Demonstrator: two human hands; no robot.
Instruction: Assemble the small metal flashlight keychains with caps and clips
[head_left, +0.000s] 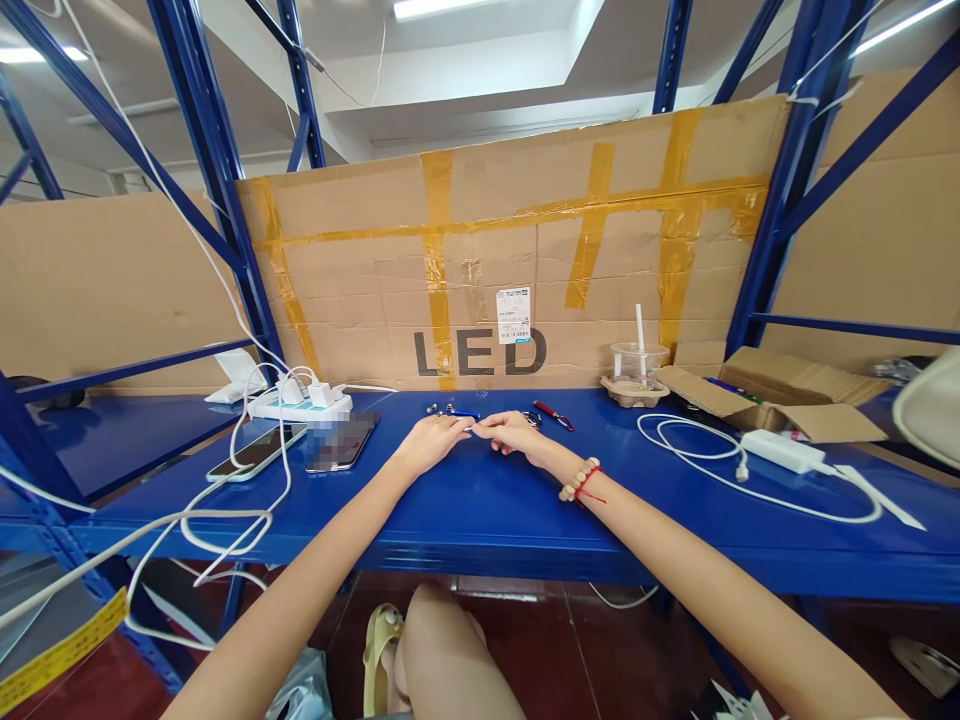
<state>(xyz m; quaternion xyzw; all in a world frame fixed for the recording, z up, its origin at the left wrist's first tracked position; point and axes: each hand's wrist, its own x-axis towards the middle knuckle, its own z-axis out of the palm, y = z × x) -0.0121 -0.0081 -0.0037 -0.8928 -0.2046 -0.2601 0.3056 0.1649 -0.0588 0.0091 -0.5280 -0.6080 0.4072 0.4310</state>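
Observation:
My left hand (437,441) and my right hand (511,433) meet over the middle of the blue shelf (480,510). Both have their fingers closed, and the fingertips come together at a tiny pale or shiny thing too small to name. Just behind my left hand lie a slim blue object (463,413) and some little metal pieces (433,408). Beyond my right hand is a small red-handled tool (555,415), with a dark item (532,417) beside it. A beaded bracelet (582,481) with red string circles my right wrist.
On the left are a power strip (300,402) with plugged-in chargers, two phones (255,453) and looping white cables. To the right stand a plastic cup (639,362) with a straw, a white adapter (782,451) and an open cardboard box (810,385). A cardboard panel (360,290) closes off the back.

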